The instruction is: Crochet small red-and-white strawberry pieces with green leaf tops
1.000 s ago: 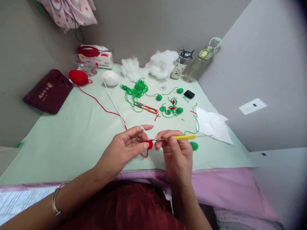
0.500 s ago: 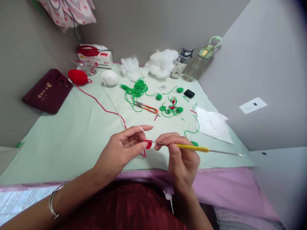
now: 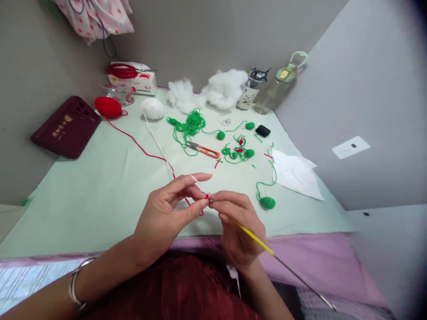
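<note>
One small red crochet piece (image 3: 207, 196) pinched in left hand (image 3: 163, 218) | right hand (image 3: 244, 243) gripping slim yellow-handled metal hook (image 3: 265, 247)

The hook (image 3: 255, 239) has a smooth yellow handle, plastic by its look, and a shiny metal shaft. The red yarn (image 3: 108, 107), white yarn (image 3: 152, 109) and green yarn (image 3: 194, 122) look soft and matt; the stuffing (image 3: 226, 90) is fluffy fibre. The snips (image 3: 210, 152) have metal blades, and the bangle (image 3: 72, 289) is polished metal. The bottle (image 3: 271, 94) is see-through and smooth, the box (image 3: 145, 84) printed card, the tissue (image 3: 295, 173) creased matt paper. The tablecloth (image 3: 100, 195) looks matt and mostly smooth.
</note>
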A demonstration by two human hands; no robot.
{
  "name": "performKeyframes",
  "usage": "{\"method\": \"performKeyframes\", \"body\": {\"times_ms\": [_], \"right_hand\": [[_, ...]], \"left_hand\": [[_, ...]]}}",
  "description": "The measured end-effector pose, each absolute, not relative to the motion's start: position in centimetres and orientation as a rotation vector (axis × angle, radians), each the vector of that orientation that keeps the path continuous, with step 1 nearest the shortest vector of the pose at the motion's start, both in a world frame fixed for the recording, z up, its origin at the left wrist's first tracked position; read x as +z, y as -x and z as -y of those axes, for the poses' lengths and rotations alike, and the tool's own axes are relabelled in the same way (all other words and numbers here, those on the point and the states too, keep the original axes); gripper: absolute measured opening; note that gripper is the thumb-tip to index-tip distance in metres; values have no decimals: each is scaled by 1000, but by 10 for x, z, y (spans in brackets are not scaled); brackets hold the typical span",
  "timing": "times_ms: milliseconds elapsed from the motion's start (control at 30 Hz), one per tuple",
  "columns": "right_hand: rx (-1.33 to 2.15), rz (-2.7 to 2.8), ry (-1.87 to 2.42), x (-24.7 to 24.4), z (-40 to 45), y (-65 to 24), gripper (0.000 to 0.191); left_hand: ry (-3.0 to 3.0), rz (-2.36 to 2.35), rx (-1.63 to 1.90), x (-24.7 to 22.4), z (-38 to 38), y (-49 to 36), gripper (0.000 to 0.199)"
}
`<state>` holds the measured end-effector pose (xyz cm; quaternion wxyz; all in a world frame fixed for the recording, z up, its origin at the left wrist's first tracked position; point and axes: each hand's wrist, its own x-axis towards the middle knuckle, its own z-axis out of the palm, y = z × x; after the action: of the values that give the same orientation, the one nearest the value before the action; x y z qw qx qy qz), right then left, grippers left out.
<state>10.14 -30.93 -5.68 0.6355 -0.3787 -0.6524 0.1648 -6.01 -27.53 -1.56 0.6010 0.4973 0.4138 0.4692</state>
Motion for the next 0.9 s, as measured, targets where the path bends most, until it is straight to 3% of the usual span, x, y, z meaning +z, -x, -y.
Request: {"method": "performKeyframes", "body": {"times_ms": [200, 433, 900], "right_hand": [[509, 1393, 915, -53, 304, -97, 24], [911, 1052, 786, -58, 294, -98, 19], [1017, 1104, 785, -60, 290, -101, 14]], "left_hand": [[-1006, -909, 1083, -16, 273, 57, 42], [-957, -901, 1064, -16, 269, 58, 34], [-1000, -904, 891, -16, 263, 58, 52]]}}
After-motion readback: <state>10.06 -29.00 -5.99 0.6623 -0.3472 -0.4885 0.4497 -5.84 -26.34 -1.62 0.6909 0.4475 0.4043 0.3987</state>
